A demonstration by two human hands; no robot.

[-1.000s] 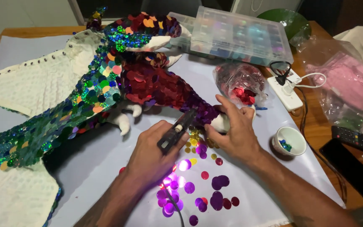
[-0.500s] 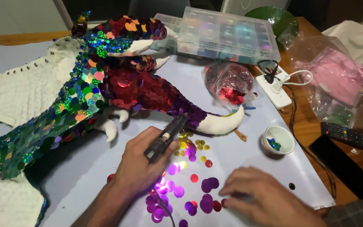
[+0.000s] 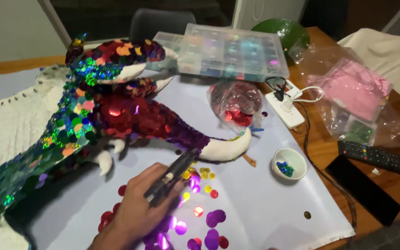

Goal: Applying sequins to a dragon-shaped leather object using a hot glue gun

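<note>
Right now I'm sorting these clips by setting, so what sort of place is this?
Most likely a home craft table. A sequin-covered dragon figure lies on a white sheet, the left hand holds a glue gun over loose sequins, and a compartment box sits near a TV remote.

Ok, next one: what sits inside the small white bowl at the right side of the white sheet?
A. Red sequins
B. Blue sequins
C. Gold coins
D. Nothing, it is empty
B. The small white bowl holds a little heap of blue sequins, with a hint of green among them; the red ones sit in the clear bag further up the sheet.
</note>
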